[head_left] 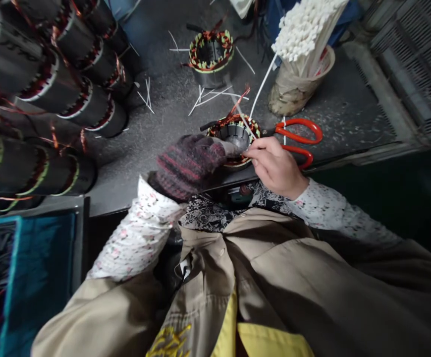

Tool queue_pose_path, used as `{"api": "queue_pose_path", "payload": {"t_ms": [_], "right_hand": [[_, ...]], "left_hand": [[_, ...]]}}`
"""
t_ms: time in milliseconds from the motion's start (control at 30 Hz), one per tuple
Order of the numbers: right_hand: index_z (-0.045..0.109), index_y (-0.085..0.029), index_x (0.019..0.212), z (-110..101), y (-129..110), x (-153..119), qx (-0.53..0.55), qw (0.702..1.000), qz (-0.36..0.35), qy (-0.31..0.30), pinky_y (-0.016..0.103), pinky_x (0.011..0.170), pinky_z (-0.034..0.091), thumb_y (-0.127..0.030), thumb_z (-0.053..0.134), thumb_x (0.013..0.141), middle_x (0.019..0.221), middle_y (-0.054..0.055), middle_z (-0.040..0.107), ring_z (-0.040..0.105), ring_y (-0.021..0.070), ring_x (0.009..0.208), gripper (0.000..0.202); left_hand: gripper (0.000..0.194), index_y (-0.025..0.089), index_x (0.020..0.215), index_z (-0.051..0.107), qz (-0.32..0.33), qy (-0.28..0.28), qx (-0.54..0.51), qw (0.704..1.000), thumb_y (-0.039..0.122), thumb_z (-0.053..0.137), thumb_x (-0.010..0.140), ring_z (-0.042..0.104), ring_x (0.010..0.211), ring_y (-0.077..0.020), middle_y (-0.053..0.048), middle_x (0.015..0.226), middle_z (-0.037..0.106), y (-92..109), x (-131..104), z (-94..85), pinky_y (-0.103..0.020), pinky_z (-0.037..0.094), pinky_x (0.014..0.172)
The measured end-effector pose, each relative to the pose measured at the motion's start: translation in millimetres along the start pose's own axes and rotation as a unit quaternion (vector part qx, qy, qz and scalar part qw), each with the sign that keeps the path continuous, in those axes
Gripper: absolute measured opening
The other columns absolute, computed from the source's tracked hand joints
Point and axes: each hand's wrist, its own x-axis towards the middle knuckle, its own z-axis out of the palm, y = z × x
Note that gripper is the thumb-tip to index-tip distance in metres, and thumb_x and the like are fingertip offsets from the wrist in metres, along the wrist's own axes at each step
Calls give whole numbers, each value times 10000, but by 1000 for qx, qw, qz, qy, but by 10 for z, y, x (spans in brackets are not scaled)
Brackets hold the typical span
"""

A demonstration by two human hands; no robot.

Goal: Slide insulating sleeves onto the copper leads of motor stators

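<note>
Stator (234, 136) with copper windings sits on the dark surface (163, 114) right at its near edge, between the two hands, close to the body where both can work on it.

Going left to right: stacked stators (52, 89) lie on their sides along the far left, packed in rows, probably kept out of the working spot. Loose white tie offcuts (215, 94) litter the surface beyond, near a second stator (211, 54) standing upright farther back.

The left hand (191, 163), in a dark knitted glove with red stripes, presses against the near left side of the stator; its grip looks curled around the rim, seemingly to steady the part, though the fingertips are partly hidden so I cannot tell how tightly it closes. The glove likely guards against the wire ends.

The right hand (275, 166) is bare, which suits fine work: thumb and forefinger are pinched shut on a thin white tie (262, 89) at the stator's right rim, and the tie runs up and away toward the back.

Red-handled scissors (297, 136) lie just beside the stator to the right, touching or nearly touching the right hand, handy for trimming. Behind them a tub (297, 84) holds an upright bundle of white ties (304, 29), within reach of that hand.
</note>
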Motion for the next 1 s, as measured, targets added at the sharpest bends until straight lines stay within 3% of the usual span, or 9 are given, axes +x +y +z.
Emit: {"api": "queue_pose_path", "payload": {"t_ms": [67, 167, 267, 367, 500, 600, 700, 833, 1000], "right_hand": [[725, -251, 1127, 46, 41, -4, -4, 1000, 16, -4, 394, 871, 602, -233, 542, 975, 1131, 86, 685, 686, 222, 958, 238], [732, -247, 1111, 81, 81, 17, -6, 1000, 20, 3, 379, 855, 593, -226, 547, 974, 1126, 83, 673, 669, 209, 928, 232], [741, -249, 1092, 87, 100, 21, 7, 1000, 1, 21, 366, 823, 583, -194, 545, 973, 1123, 75, 667, 652, 186, 864, 236], [752, -253, 1094, 92, 91, 16, 4, 1000, -2, 22, 363, 803, 580, -167, 534, 972, 1128, 68, 665, 638, 169, 810, 265], [759, -240, 1104, 100, 4, 1, -11, 1000, 21, 1, 377, 801, 588, -174, 550, 961, 1148, 78, 664, 636, 168, 788, 261], [751, -246, 1061, 68, -12, 10, -9, 1000, 14, 13, 402, 794, 594, -227, 586, 965, 1115, 82, 672, 656, 195, 833, 192], [701, -256, 983, -42, 190, 131, -26, 993, 47, 109, 420, 771, 579, -326, 592, 1011, 998, 70, 666, 663, 229, 885, 132], [622, -272, 1030, -283, 736, 514, -42, 959, 112, 256, 369, 705, 522, -482, 579, 1070, 908, 40, 630, 598, 193, 787, 218], [639, -292, 937, -525, 1121, 892, -80, 960, 103, 248, 346, 742, 479, -454, 722, 1014, 945, 49, 667, 514, 165, 783, 198]], "left_hand": [[337, 204, 1244, 746, 93, 2, 34, 995, 278, 467, 1071, 777, 855, -280, -90, 1015, 808, -122, 85, -77, -383, 591, 691], [401, 176, 1386, 665, 170, -14, -38, 985, 403, 512, 1093, 779, 1031, -264, -107, 1193, 803, -194, 162, -88, -383, 621, 861], [463, 174, 1380, 683, 162, -77, -23, 983, 476, 586, 1043, 773, 980, -294, -116, 1145, 806, -198, 179, -40, -419, 622, 824], [349, 203, 1274, 749, 159, -158, 39, 974, 307, 530, 1023, 754, 906, -273, -84, 1064, 801, -205, 228, -27, -386, 599, 742], [298, 230, 1208, 778, 133, -221, 91, 962, 268, 621, 957, 738, 955, -290, -78, 1088, 787, -192, 330, -53, -431, 619, 788], [169, 242, 1066, 769, 138, -150, 66, 977, 267, 618, 994, 735, 1023, -283, -62, 1050, 784, -100, 326, -66, -532, 619, 997], [196, 250, 1047, 724, 158, -50, -4, 986, 237, 529, 1045, 724, 1153, -266, -38, 1092, 781, 9, 264, -56, -617, 455, 1262], [200, 249, 1107, 705, 144, -64, -48, 986, 351, 548, 1037, 727, 1166, -280, -59, 1136, 763, -15, 212, 76, -614, 465, 1254], [186, 226, 1043, 682, 130, -23, -79, 988, 371, 567, 1060, 763, 983, -229, -51, 983, 777, -84, 115, 361, -494, 549, 1189]]}}
